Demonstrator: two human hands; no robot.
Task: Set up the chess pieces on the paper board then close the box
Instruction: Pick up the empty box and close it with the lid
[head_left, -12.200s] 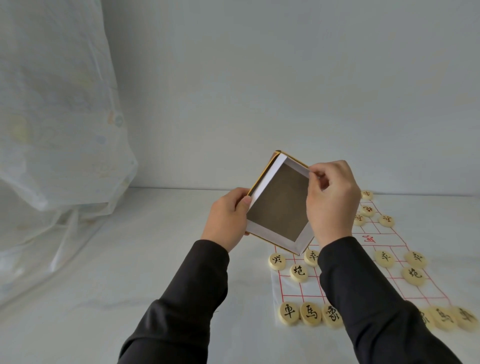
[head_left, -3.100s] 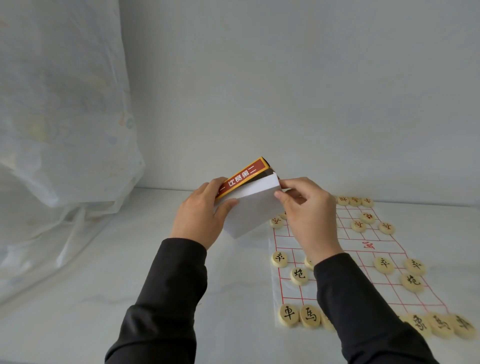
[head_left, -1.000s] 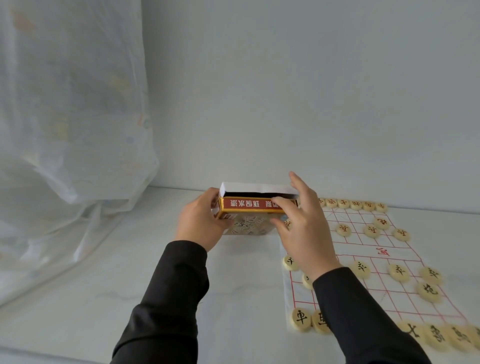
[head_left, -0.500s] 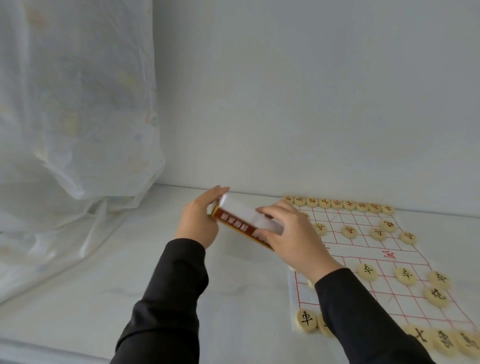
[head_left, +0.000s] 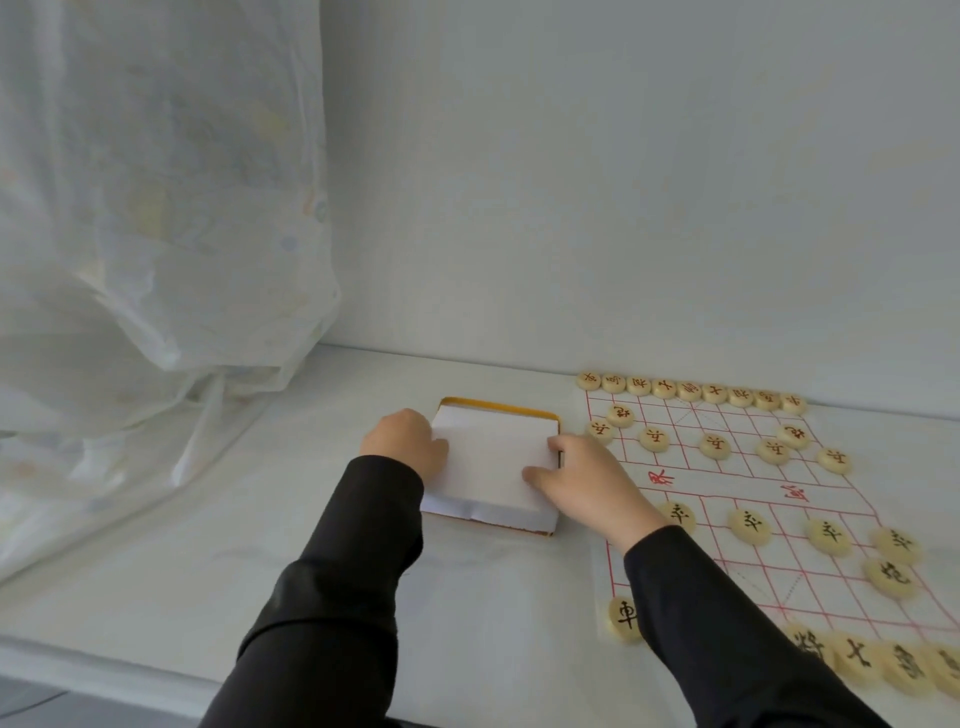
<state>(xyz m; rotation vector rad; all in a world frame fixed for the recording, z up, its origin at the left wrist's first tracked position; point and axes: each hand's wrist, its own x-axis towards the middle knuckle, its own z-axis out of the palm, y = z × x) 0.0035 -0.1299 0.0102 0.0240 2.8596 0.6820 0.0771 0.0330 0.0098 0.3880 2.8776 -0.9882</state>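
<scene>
The flat chess box (head_left: 493, 457) lies on the white table with its white face up and a yellow edge along its far side. My left hand (head_left: 402, 441) grips its left edge. My right hand (head_left: 587, 483) holds its right edge, thumb on the top face. Right of the box lies the paper board (head_left: 727, 483) with a red grid. Round cream pieces stand on it: a red-lettered row (head_left: 688, 389) along the far edge, black-lettered ones (head_left: 748, 525) nearer me. My right sleeve hides part of the near row.
A sheer white curtain (head_left: 156, 260) hangs at the left and drapes onto the table. A plain wall (head_left: 623, 208) stands close behind the board. The table's front edge (head_left: 104, 670) runs along the lower left.
The box, held tilted just above the table half a second ago, now lies flat on it with the white face up. Both hands came down with it and stay at its sides.
</scene>
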